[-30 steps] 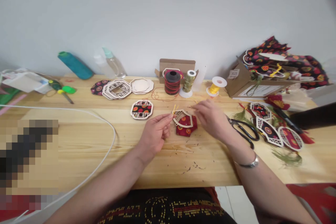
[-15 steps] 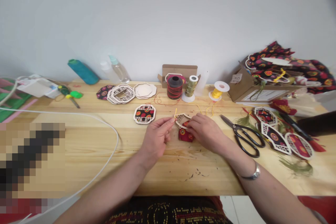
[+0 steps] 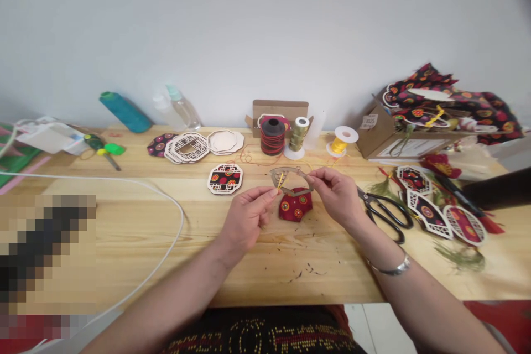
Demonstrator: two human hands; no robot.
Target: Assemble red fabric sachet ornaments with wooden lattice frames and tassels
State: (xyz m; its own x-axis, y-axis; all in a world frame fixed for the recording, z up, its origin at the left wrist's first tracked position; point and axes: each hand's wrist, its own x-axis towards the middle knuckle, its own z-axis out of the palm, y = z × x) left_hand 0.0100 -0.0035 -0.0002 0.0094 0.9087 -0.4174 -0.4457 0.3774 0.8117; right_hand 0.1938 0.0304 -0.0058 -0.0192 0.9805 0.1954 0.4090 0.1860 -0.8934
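Note:
A fan-shaped wooden frame [image 3: 286,171] is held up between my two hands over the middle of the table. My left hand [image 3: 252,213] pinches its left side, where a short yellow cord [image 3: 281,179] stands up by the fingertips. My right hand [image 3: 333,194] is closed on the frame's right end, thumb against fingers. Just below the frame, a dark red patterned fabric piece [image 3: 295,206] lies on the wood, touched by neither hand. A rounded lattice piece with patterned fabric [image 3: 224,179] lies left of it.
Black scissors [image 3: 388,213] lie right of my right hand, near finished ornaments [image 3: 429,213]. Spools of red [image 3: 272,137], olive [image 3: 299,135] and yellow thread [image 3: 339,145] stand behind. A cardboard box [image 3: 379,135] sits back right. A white cable [image 3: 181,215] curves across the left.
My right hand has moved right and now grips the frame's right end. The frame has been raised and turned, and more of the red fabric shows below it. The view has shifted slightly.

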